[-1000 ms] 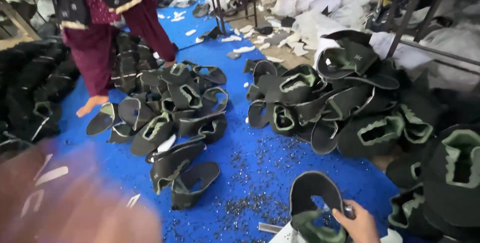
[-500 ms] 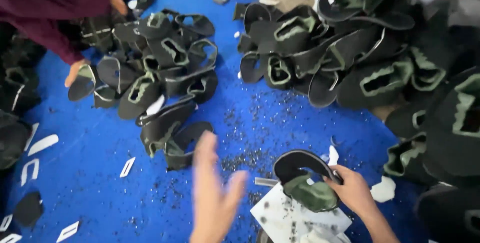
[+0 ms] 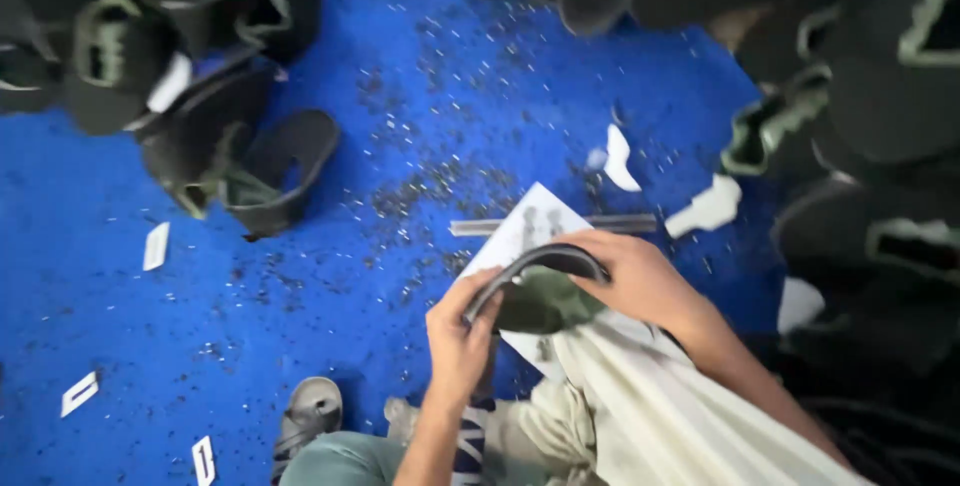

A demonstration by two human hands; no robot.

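A black sandal piece with an olive-green strap [image 3: 540,291] is held between both hands above a white board [image 3: 528,228] on the blue floor. My left hand [image 3: 460,331] grips its near edge from the left. My right hand [image 3: 640,276] covers its far right side. White cloth [image 3: 650,396] lies over my lap below the right forearm.
Heaps of black and green sandal pieces lie at the top left [image 3: 160,56] and along the right [image 3: 870,96]. A metal rod [image 3: 560,226] rests behind the board. White scraps [image 3: 705,208] and dark crumbs dot the blue floor [image 3: 400,96]. My sandalled foot [image 3: 308,416] shows at the bottom.
My left hand, raised and open half a second ago, has come down and closed on the sandal piece. The view has tilted downward, so the other person has left the picture.
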